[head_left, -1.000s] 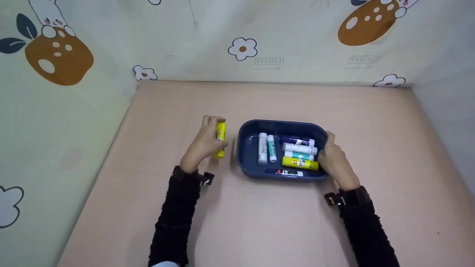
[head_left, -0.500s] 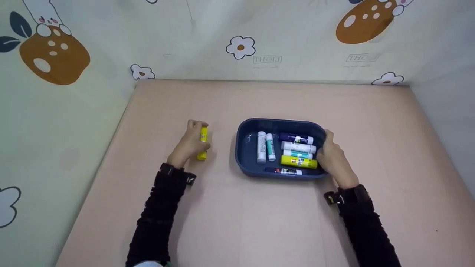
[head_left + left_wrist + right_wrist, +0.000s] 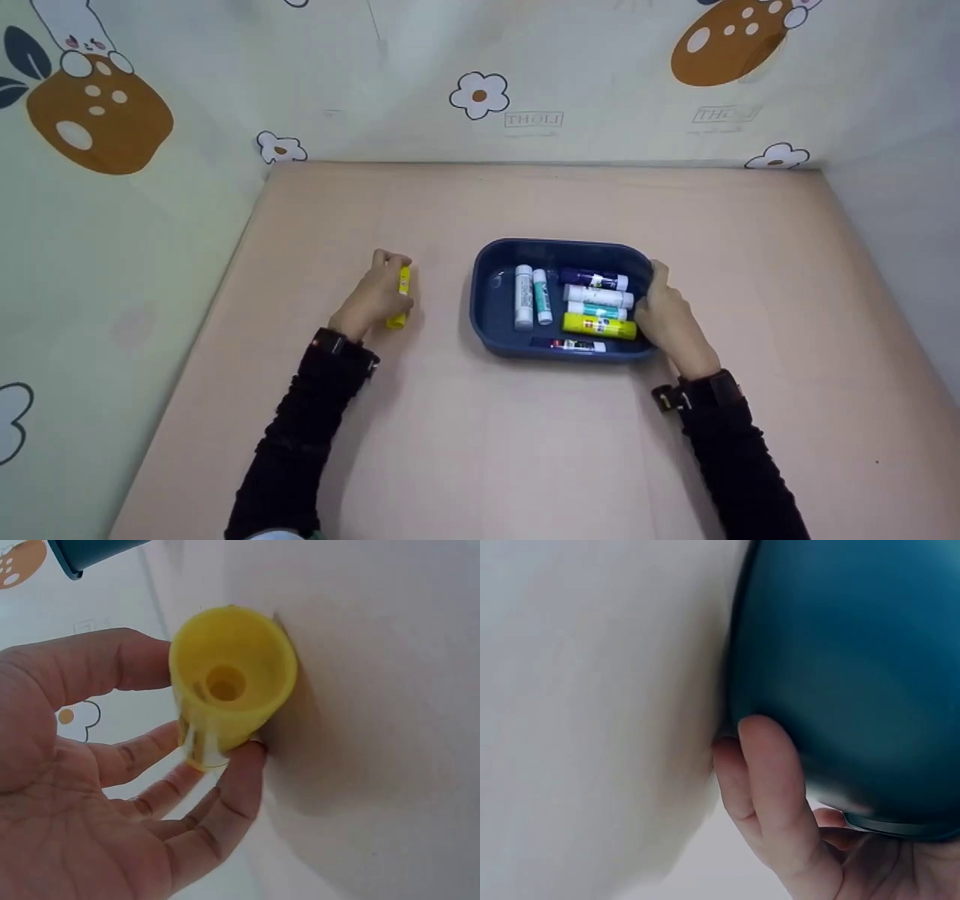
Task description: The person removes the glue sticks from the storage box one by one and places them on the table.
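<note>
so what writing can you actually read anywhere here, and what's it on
"THOLI", faint grey print on the patterned back wall, below the flower.
A second faint print of the same kind farther right on that wall: too blurred to read.
Labels on the glue sticks in the blue tray: too small to read.
Yellow glue stick held in the left hand: no legible print in either view.

Head view looks down; wrist views sit close, sharing the tray (image 3: 487, 330).
</note>
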`<state>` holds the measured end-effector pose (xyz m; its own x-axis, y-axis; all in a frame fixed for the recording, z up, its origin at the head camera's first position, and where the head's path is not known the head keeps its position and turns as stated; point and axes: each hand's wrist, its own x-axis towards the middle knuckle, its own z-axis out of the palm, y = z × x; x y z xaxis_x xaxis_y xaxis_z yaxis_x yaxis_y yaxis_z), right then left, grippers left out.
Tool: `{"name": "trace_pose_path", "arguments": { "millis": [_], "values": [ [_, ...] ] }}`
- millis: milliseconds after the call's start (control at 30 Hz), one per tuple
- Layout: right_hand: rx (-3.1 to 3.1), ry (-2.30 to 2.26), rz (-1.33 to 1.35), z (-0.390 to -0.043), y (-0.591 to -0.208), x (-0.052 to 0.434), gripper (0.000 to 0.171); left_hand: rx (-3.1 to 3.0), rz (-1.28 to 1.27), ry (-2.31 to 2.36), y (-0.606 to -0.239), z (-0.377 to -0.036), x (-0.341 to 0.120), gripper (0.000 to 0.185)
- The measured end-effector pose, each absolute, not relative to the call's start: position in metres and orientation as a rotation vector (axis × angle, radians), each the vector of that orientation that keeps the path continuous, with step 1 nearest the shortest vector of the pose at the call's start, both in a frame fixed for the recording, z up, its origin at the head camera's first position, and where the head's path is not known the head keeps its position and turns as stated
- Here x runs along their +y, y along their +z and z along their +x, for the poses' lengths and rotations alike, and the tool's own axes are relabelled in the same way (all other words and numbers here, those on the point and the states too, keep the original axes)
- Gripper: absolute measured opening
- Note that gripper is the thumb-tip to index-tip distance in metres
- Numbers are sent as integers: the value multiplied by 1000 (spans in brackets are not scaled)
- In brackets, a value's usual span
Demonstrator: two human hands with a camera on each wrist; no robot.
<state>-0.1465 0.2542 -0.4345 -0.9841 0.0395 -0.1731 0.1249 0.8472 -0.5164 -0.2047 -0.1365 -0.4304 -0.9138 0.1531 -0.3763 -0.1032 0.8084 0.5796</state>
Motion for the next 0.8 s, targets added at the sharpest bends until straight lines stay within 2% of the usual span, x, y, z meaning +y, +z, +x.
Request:
{"name": "trace_pose_path", "arguments": {
  "millis": [200, 333, 667, 800],
  "values": [
    [2853, -805, 165, -148, -434, 253, 61, 2632, 138, 656, -418, -198, -129, 74],
    [2845, -809, 176, -148, -433, 253, 62, 2752, 252, 575, -405, -191, -116, 65],
    [2828, -809, 182, -148, -433, 253, 62, 2863, 650, 774, -379, -176, -69, 43],
    [2835, -800, 189, -148, -434, 253, 62, 2778, 691, 820, -377, -173, -52, 39]
  ]
}}
